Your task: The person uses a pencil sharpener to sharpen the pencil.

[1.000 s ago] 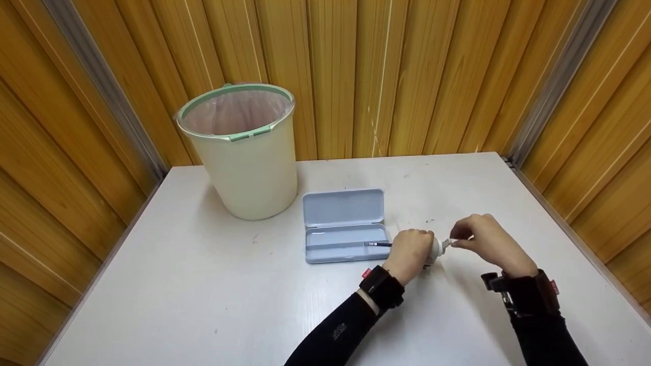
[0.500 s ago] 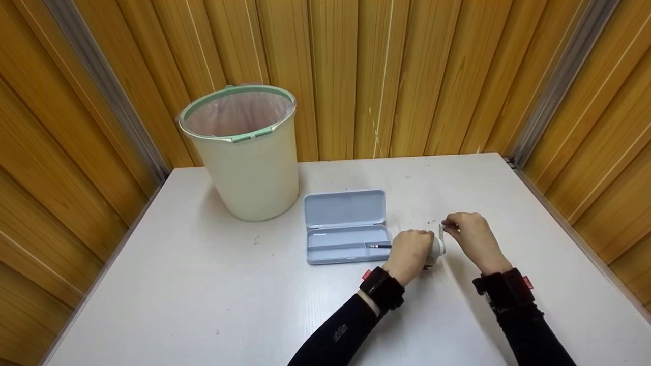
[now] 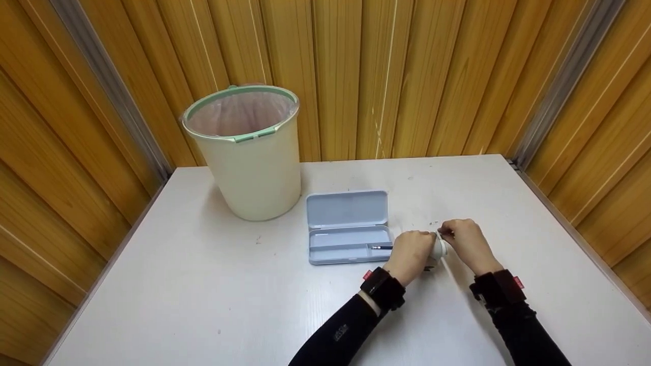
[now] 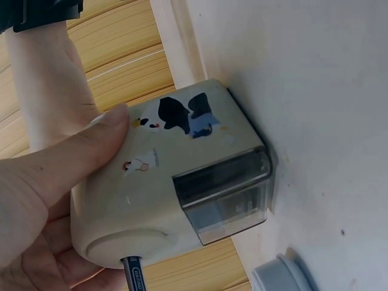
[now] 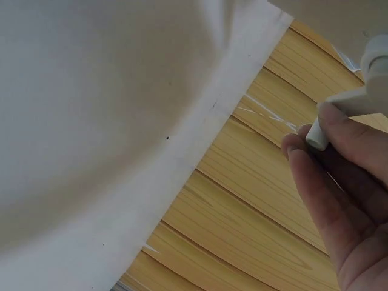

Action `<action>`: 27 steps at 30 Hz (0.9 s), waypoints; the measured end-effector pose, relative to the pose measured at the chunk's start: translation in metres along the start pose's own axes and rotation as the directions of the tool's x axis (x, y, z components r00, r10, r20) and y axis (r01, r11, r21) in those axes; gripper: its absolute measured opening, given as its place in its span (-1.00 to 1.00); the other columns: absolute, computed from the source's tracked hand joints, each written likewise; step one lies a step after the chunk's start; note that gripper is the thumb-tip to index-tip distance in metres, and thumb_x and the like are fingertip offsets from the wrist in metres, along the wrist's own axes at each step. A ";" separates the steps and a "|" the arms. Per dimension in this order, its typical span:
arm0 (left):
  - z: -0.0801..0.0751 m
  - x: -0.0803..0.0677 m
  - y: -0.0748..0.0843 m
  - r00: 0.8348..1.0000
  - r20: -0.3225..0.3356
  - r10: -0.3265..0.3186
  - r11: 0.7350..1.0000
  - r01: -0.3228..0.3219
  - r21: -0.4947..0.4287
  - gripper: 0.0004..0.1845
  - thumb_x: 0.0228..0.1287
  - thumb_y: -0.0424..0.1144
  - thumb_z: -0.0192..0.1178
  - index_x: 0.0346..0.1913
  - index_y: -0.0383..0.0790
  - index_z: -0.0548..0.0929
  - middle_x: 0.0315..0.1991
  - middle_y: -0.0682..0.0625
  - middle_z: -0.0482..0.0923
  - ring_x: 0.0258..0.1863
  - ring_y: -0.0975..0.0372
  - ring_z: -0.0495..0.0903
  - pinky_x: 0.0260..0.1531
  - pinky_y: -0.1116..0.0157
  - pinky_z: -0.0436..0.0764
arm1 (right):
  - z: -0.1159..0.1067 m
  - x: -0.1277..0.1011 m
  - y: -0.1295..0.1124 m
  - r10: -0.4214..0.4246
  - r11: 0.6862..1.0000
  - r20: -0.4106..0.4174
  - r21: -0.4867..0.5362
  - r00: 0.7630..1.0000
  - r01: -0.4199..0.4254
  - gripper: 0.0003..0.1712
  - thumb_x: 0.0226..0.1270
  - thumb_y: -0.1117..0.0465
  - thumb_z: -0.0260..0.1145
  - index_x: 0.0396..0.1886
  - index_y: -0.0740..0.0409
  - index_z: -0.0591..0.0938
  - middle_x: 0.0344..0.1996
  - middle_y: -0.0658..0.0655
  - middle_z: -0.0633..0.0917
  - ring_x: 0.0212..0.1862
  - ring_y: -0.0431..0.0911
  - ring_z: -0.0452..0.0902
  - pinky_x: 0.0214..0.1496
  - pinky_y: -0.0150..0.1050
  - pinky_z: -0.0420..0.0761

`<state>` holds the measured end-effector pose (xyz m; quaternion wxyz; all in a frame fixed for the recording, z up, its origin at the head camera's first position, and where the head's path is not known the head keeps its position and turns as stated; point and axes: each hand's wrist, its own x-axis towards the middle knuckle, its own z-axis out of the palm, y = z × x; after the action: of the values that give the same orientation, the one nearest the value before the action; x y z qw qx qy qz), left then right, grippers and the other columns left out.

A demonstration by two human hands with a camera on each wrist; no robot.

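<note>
My left hand grips a white crank pencil sharpener on the table, thumb across its top and fingers behind. Bird pictures decorate its body, and a clear shavings drawer shows at its lower side. A dark pencil sticks out of the sharpener's front, pointing toward the pencil case in the head view. On the sharpener's other end, the thumb and fingers of my right hand pinch the small white knob of the crank. Most of the sharpener is hidden behind my left hand in the head view.
Just left of the sharpener lies a light blue pencil case with its lid up; its corner borders my left hand. A cream bin with a green rim and plastic liner stands at the table's back left. Wood-patterned walls enclose the table.
My right hand has moved left toward the sharpener, first rising and then dipping, turning the crank round with it. My left hand keeps its grip on the sharpener in place.
</note>
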<state>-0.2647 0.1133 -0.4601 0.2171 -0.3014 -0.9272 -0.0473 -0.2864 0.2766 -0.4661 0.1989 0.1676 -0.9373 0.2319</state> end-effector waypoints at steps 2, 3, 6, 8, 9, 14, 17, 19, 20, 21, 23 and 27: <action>0.000 0.000 0.000 1.000 0.001 -0.001 1.000 0.001 -0.001 -0.78 -0.05 -0.15 0.49 -0.30 0.01 0.70 -0.40 0.21 0.72 -0.45 0.32 0.68 -0.45 0.43 0.63 | 0.001 -0.001 0.002 -0.008 1.000 0.040 -0.001 0.999 0.008 -0.90 0.01 0.56 0.36 -0.50 0.35 0.71 -0.50 0.26 0.75 -0.41 0.13 0.66 -0.32 -0.01 0.62; 0.000 0.000 0.000 1.000 0.002 -0.001 1.000 0.001 -0.002 -0.77 -0.06 -0.14 0.50 -0.30 0.01 0.70 -0.40 0.21 0.72 -0.45 0.32 0.68 -0.46 0.43 0.63 | 0.001 -0.001 0.003 -0.013 1.000 0.063 -0.005 0.998 0.013 -0.87 -0.02 0.57 0.36 -0.52 0.32 0.72 -0.52 0.23 0.74 -0.44 0.08 0.64 -0.36 -0.06 0.60; 0.000 0.000 0.000 1.000 0.013 -0.005 1.000 0.005 -0.004 -0.70 -0.12 -0.08 0.54 -0.29 0.00 0.70 -0.38 0.21 0.72 -0.43 0.31 0.69 -0.46 0.42 0.63 | 0.002 -0.002 0.005 -0.025 1.000 0.153 -0.009 0.988 0.027 -0.78 -0.09 0.60 0.32 -0.62 0.22 0.69 -0.61 0.07 0.68 -0.53 -0.10 0.45 -0.47 -0.26 0.42; 0.000 0.001 0.000 1.000 0.022 -0.007 1.000 0.008 -0.008 -0.70 -0.12 -0.08 0.54 -0.29 -0.01 0.69 -0.38 0.20 0.72 -0.43 0.31 0.69 -0.46 0.42 0.63 | 0.002 -0.001 0.006 -0.028 1.000 0.204 -0.006 0.978 0.030 -0.74 -0.13 0.60 0.29 -0.66 0.16 0.66 -0.65 0.00 0.62 -0.54 -0.17 0.31 -0.48 -0.34 0.29; 0.000 0.001 0.000 1.000 0.024 -0.007 1.000 0.008 -0.011 -0.71 -0.11 -0.09 0.54 -0.29 -0.01 0.70 -0.38 0.20 0.72 -0.42 0.31 0.69 -0.46 0.43 0.63 | 0.002 -0.001 0.006 -0.025 1.000 0.223 0.000 0.974 0.025 -0.73 -0.13 0.60 0.28 -0.67 0.15 0.65 -0.66 -0.02 0.61 -0.54 -0.18 0.28 -0.48 -0.36 0.27; -0.001 0.000 0.000 0.999 0.036 -0.004 0.999 0.005 -0.038 -0.76 -0.04 -0.15 0.50 -0.28 -0.04 0.70 -0.37 0.18 0.72 -0.42 0.30 0.69 -0.46 0.44 0.63 | 0.000 -0.002 0.006 -0.001 1.000 0.295 0.027 0.956 -0.007 -0.80 -0.16 0.54 0.34 -0.65 0.18 0.69 -0.64 0.02 0.68 -0.54 -0.21 0.32 -0.47 -0.36 0.34; -0.001 0.000 0.000 0.999 0.038 -0.005 0.999 0.007 -0.049 -0.78 -0.02 -0.17 0.49 -0.28 -0.04 0.70 -0.38 0.18 0.72 -0.42 0.31 0.68 -0.46 0.45 0.62 | 0.000 -0.003 0.006 0.015 0.999 0.312 0.034 0.950 -0.026 -0.86 -0.19 0.50 0.41 -0.66 0.19 0.70 -0.63 0.05 0.70 -0.53 -0.21 0.34 -0.47 -0.35 0.37; 0.000 0.000 0.000 0.999 0.037 -0.006 0.999 0.008 -0.049 -0.78 -0.02 -0.18 0.49 -0.28 -0.04 0.70 -0.38 0.18 0.72 -0.43 0.31 0.68 -0.47 0.45 0.62 | 0.000 -0.005 0.005 0.027 0.998 0.317 0.046 0.948 -0.044 -0.87 -0.20 0.48 0.41 -0.69 0.20 0.68 -0.66 0.05 0.66 -0.54 -0.20 0.32 -0.47 -0.35 0.35; 0.001 0.000 0.000 0.999 0.038 -0.004 0.999 0.006 -0.046 -0.78 -0.01 -0.17 0.49 -0.28 -0.04 0.70 -0.38 0.18 0.72 -0.43 0.31 0.68 -0.47 0.45 0.62 | 0.000 -0.006 0.005 0.031 0.997 0.320 0.053 0.947 -0.050 -0.87 -0.21 0.48 0.40 -0.71 0.20 0.67 -0.68 0.02 0.63 -0.55 -0.20 0.31 -0.48 -0.35 0.34; 0.001 -0.001 0.000 0.999 0.041 -0.004 0.999 0.006 -0.048 -0.78 0.00 -0.18 0.48 -0.27 -0.04 0.70 -0.38 0.18 0.72 -0.44 0.32 0.68 -0.47 0.46 0.62 | 0.000 -0.007 0.005 0.032 0.997 0.326 0.061 0.945 -0.054 -0.87 -0.22 0.48 0.39 -0.73 0.21 0.65 -0.70 0.00 0.59 -0.56 -0.20 0.29 -0.49 -0.36 0.32; 0.001 -0.001 0.001 0.999 0.044 -0.003 0.999 0.006 -0.052 -0.78 0.00 -0.17 0.48 -0.26 -0.05 0.70 -0.38 0.17 0.72 -0.44 0.32 0.67 -0.47 0.46 0.61 | -0.001 -0.008 0.006 0.035 0.995 0.350 0.078 0.936 -0.067 -0.86 -0.24 0.49 0.38 -0.76 0.23 0.62 -0.73 -0.04 0.52 -0.58 -0.21 0.26 -0.50 -0.37 0.30; 0.001 0.001 0.001 0.998 0.058 -0.017 0.998 0.020 -0.055 -0.73 -0.03 -0.13 0.51 -0.24 -0.04 0.70 -0.37 0.17 0.72 -0.43 0.32 0.67 -0.47 0.46 0.61 | -0.009 -0.010 0.006 0.014 0.991 0.426 0.116 0.904 -0.070 -0.87 -0.22 0.51 0.42 -0.70 0.28 0.65 -0.72 -0.01 0.58 -0.58 -0.23 0.29 -0.52 -0.39 0.35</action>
<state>-0.2650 0.1146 -0.4611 0.1816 -0.2999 -0.9342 -0.0664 -0.2781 0.2885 -0.4659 -0.0259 0.2063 -0.9447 0.2537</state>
